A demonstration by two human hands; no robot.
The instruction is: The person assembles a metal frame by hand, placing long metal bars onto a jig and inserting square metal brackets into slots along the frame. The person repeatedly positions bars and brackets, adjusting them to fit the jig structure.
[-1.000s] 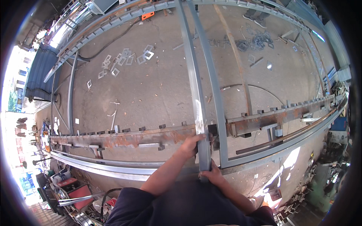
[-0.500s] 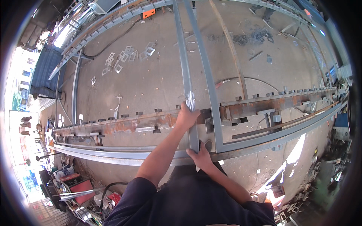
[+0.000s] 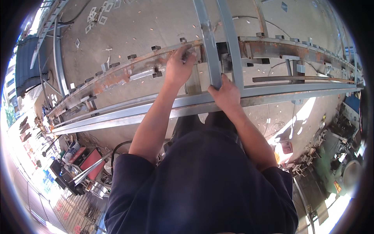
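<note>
A grey square steel tube (image 3: 210, 50) runs away from me across the frame. My right hand (image 3: 227, 95) is closed round its near end, beside the front rail (image 3: 187, 102). Off to the left of that tube, my left hand (image 3: 180, 69) is over the rusty beam (image 3: 134, 70). Its fingers are bent, with a gap between thumb and forefinger, and I see nothing held in them. A second grey tube (image 3: 233, 50) lies just right of the first, its near end meeting the front rail.
Small steel blocks (image 3: 156, 48) stick up along the rusty beam. Square plates (image 3: 102, 19) are scattered on the floor at far left. A loose rusty bar (image 3: 288, 78) lies right of the tubes. Behind me on the left stands a red box (image 3: 92, 164) amid clutter.
My left hand has let go of the tube and moved left over the rusty beam. My right hand keeps hold of the tube's near end. The whole view has shifted.
</note>
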